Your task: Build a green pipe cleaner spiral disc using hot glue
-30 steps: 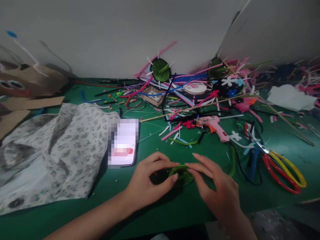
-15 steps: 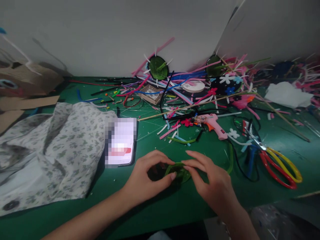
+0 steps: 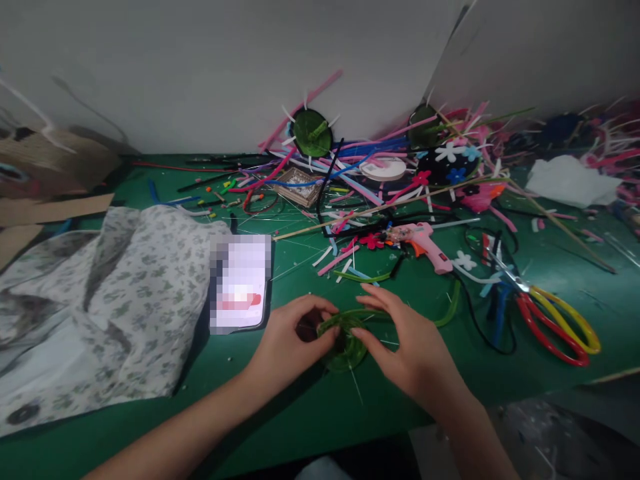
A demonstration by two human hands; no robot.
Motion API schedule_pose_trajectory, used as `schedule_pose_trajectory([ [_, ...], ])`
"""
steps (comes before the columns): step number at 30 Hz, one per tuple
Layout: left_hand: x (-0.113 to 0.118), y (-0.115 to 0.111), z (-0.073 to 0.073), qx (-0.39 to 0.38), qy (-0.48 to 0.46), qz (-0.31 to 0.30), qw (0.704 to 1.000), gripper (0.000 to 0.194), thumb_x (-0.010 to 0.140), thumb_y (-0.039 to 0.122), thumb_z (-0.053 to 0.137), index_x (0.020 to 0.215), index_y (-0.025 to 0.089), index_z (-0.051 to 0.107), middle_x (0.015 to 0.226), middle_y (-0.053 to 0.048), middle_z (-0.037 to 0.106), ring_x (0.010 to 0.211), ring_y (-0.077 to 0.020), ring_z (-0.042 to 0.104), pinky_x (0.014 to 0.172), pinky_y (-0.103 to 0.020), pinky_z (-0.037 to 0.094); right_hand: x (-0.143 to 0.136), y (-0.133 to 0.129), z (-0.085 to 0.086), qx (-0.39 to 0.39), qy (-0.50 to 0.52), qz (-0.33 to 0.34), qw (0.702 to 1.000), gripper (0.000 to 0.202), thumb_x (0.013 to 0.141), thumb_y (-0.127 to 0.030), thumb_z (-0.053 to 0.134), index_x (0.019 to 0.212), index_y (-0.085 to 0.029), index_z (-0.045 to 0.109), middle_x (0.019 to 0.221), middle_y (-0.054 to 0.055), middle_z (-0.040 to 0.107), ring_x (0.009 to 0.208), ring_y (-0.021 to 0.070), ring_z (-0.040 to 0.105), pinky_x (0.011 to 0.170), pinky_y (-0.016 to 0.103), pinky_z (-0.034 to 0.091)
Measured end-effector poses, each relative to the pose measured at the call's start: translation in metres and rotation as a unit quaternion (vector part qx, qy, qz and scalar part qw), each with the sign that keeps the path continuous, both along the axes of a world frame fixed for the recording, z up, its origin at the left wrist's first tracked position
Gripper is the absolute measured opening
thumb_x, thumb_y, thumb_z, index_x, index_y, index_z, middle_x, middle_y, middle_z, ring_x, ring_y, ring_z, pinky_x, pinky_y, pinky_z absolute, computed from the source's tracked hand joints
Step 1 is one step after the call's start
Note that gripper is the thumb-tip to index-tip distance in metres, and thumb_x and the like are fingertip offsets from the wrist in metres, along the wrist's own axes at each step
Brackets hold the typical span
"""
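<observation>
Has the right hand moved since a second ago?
Yes: the right hand has shifted leftward in the view, closer to the phone.

Left hand [image 3: 296,339], right hand [image 3: 411,339], pinching green coil [image 3: 346,357]

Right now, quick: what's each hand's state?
Left hand: closed, pinching the rim of the round green piece.
Right hand: thumb and fingers at the green strip; whether gripping it cannot be told.
</observation>
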State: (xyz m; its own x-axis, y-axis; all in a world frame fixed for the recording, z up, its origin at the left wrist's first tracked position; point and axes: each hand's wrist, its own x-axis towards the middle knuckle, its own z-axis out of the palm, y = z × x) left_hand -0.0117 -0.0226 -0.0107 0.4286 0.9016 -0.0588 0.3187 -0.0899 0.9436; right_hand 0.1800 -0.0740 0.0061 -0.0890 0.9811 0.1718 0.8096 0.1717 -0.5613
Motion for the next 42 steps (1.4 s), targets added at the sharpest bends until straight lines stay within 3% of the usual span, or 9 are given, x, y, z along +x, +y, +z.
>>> schedule_pose_trajectory([
  [7, 0.001, 0.0, 0.0, 0.018, 0.019, -0.001, 1.0, 0.017, 0.079, 0.022, 0.064, 0.096, 0.019, 0.066, 0.079, -0.001, 0.065, 0.07, -0.0142, 0.063, 0.056, -0.022, 0.051, 0.005, -0.024, -0.009, 0.036, 0.072, -0.09, 0.993, 0.049, 0.09, -0.027, 0.056, 0.136, -0.022, 0.039, 0.12, 0.009, 0.065, 0.107, 0.0208, 0.065, 0.088, 0.036, 0.055],
  [15, 0.001, 0.001, 0.0, 0.03, 0.031, -0.002, 0.999, 0.013, 0.078, 0.02, 0.064, 0.091, 0.019, 0.067, 0.078, -0.001, 0.063, 0.067, -0.0132, 0.061, 0.054, -0.021, 0.049, 0.005, -0.026, -0.013, 0.052, 0.038, -0.101, 0.993, 0.04, 0.093, -0.028, 0.051, 0.132, -0.023, 0.043, 0.116, 0.007, 0.067, 0.111, 0.0212, 0.062, 0.091, 0.039, 0.052],
  [19, 0.0, 0.001, 0.001, 0.022, 0.024, 0.0, 0.999, 0.012, 0.077, 0.02, 0.064, 0.089, 0.019, 0.067, 0.076, 0.0, 0.062, 0.065, -0.0121, 0.06, 0.053, -0.02, 0.047, 0.015, -0.025, -0.01, 0.11, 0.008, -0.122, 0.986, 0.032, 0.092, -0.033, 0.055, 0.122, -0.023, 0.053, 0.116, 0.006, 0.067, 0.11, 0.0217, 0.062, 0.097, 0.041, 0.048],
  [24, 0.001, 0.001, 0.003, 0.01, 0.014, -0.003, 1.0, 0.012, 0.074, 0.018, 0.063, 0.086, 0.017, 0.066, 0.073, 0.0, 0.059, 0.061, -0.0107, 0.056, 0.051, -0.018, 0.044, 0.062, 0.012, 0.003, 0.205, -0.11, -0.214, 0.949, 0.026, 0.091, -0.038, 0.055, 0.108, -0.019, 0.06, 0.103, 0.01, 0.069, 0.094, 0.0244, 0.065, 0.084, 0.039, 0.05],
  [28, 0.001, 0.0, 0.003, 0.011, 0.006, -0.004, 1.0, 0.013, 0.073, 0.017, 0.062, 0.086, 0.017, 0.064, 0.071, 0.001, 0.057, 0.06, -0.0099, 0.055, 0.05, -0.017, 0.044, 0.098, 0.062, 0.003, 0.113, -0.234, -0.214, 0.942, 0.05, 0.081, -0.054, 0.06, 0.111, -0.013, 0.057, 0.098, 0.016, 0.067, 0.087, 0.0308, 0.063, 0.071, 0.04, 0.049],
  [31, 0.001, 0.001, 0.002, 0.022, 0.005, -0.007, 1.0, 0.013, 0.073, 0.017, 0.061, 0.086, 0.017, 0.064, 0.071, 0.002, 0.057, 0.059, -0.0097, 0.054, 0.049, -0.017, 0.043, 0.107, 0.083, -0.003, 0.044, -0.273, -0.209, 0.938, 0.051, 0.08, -0.051, 0.06, 0.114, -0.014, 0.055, 0.087, 0.012, 0.068, 0.077, 0.0297, 0.064, 0.06, 0.035, 0.045],
  [33, 0.001, 0.002, 0.001, 0.033, 0.006, -0.01, 0.999, 0.014, 0.072, 0.016, 0.061, 0.086, 0.017, 0.064, 0.071, 0.001, 0.057, 0.058, -0.0095, 0.053, 0.049, -0.017, 0.043, 0.11, 0.084, -0.006, 0.043, -0.25, -0.218, 0.942, 0.046, 0.08, -0.044, 0.06, 0.116, -0.016, 0.055, 0.087, 0.011, 0.069, 0.075, 0.0281, 0.064, 0.059, 0.034, 0.045],
  [36, 0.001, 0.002, 0.0, 0.036, 0.004, -0.011, 0.999, 0.014, 0.072, 0.015, 0.06, 0.086, 0.017, 0.064, 0.071, 0.001, 0.057, 0.058, -0.0092, 0.053, 0.049, -0.017, 0.042, 0.112, 0.074, -0.002, 0.11, -0.172, -0.24, 0.949, 0.046, 0.081, -0.042, 0.06, 0.119, -0.017, 0.056, 0.094, 0.01, 0.07, 0.078, 0.0279, 0.066, 0.067, 0.038, 0.049],
  [42, -0.001, 0.001, -0.001, 0.026, -0.001, -0.014, 1.0, 0.014, 0.073, 0.015, 0.061, 0.087, 0.017, 0.064, 0.074, 0.001, 0.058, 0.059, -0.0091, 0.053, 0.05, -0.018, 0.043, 0.119, 0.059, 0.025, 0.24, -0.066, -0.315, 0.916, 0.053, 0.084, -0.044, 0.062, 0.131, -0.021, 0.053, 0.114, 0.015, 0.065, 0.1, 0.0328, 0.063, 0.079, 0.043, 0.052],
])
